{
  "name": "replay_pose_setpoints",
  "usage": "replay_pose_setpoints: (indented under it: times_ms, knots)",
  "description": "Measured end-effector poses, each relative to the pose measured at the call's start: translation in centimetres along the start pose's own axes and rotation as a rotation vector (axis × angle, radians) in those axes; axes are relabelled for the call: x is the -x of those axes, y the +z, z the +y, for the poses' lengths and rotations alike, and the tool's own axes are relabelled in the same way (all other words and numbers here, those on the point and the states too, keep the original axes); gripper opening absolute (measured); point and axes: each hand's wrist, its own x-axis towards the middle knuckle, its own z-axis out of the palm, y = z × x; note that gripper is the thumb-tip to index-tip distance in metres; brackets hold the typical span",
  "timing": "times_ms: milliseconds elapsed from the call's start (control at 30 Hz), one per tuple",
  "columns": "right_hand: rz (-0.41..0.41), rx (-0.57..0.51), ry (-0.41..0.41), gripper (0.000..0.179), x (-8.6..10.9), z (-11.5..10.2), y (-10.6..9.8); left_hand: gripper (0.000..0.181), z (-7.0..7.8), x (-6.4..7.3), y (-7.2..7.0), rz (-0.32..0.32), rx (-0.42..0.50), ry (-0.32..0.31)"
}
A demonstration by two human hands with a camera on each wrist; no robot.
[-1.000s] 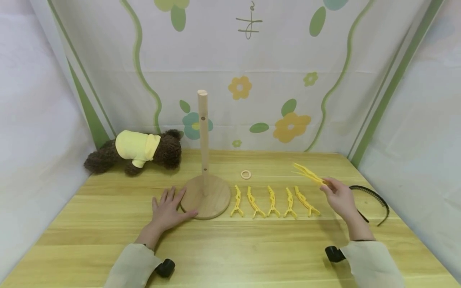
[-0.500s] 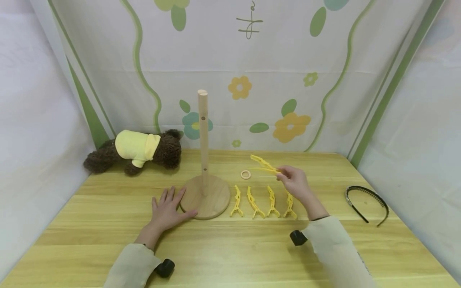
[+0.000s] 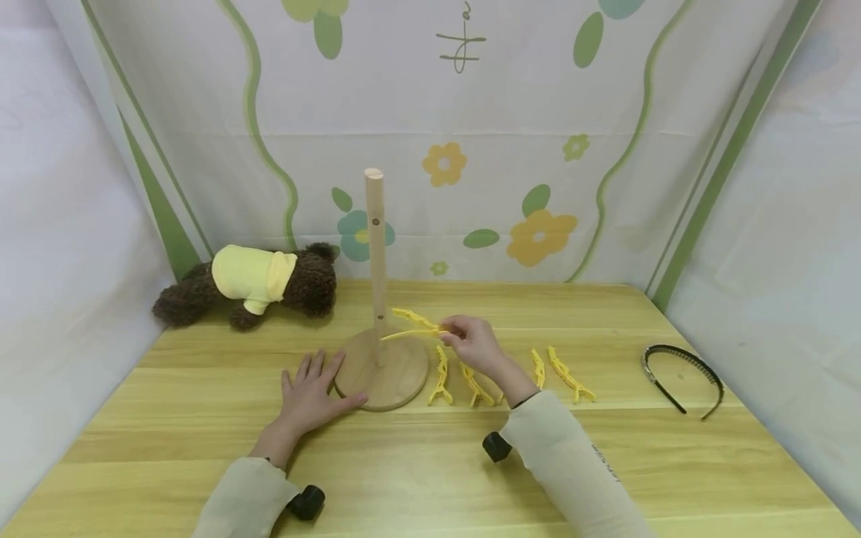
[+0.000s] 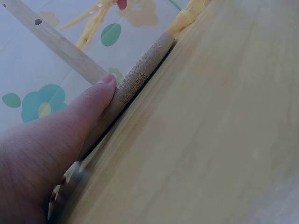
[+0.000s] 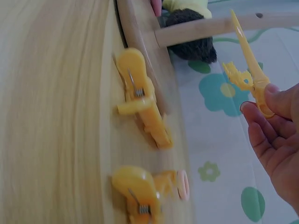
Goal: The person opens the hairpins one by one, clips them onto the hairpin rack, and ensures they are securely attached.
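My right hand (image 3: 476, 347) pinches a yellow hair clip (image 3: 420, 323) by its tail end, and the clip's two prongs are spread apart. In the head view their tips point left at the lower part of an upright wooden post (image 3: 376, 261), over its round base (image 3: 403, 381). The right wrist view shows the raised clip (image 5: 254, 70) between thumb and fingers. My left hand (image 3: 311, 400) lies with spread fingers against the left edge of the base, the thumb on its front rim. Several more yellow clips (image 3: 440, 377) lie in a row to the right, partly covered by my right arm.
A brown plush toy (image 3: 252, 276) in a yellow shirt lies at the back left. A black headband (image 3: 686, 373) is at the far right. The small ring (image 5: 183, 185) shows behind a clip in the right wrist view. A patterned cloth (image 3: 471, 90) hangs behind the table.
My right hand has carried the clip leftward from near the headband, over the row, to beside the post. My left hand has stayed on the base.
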Motion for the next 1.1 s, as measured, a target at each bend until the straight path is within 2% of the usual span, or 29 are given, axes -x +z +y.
replay_pose_setpoints:
  times_ms: [233,400,633,1100]
  knots:
    - [-0.015,0.072,-0.04,0.018,-0.5,-0.6,1.8,0.092,0.0,0.1,-0.2,-0.008,-0.009,-0.007]
    - [-0.043,0.073,-0.071,0.017,-0.8,-0.8,2.9,0.092,0.0,0.1,-0.4,-0.002,-0.009,-0.004]
    - [-0.077,0.058,-0.026,0.018,-0.7,-1.3,4.1,0.092,0.0,0.0,-0.1,-0.008,-0.016,-0.003]
    - [-0.114,0.049,0.0,0.02,-0.7,-0.8,5.0,0.091,-0.2,-0.1,0.1,-0.002,-0.018,0.006]
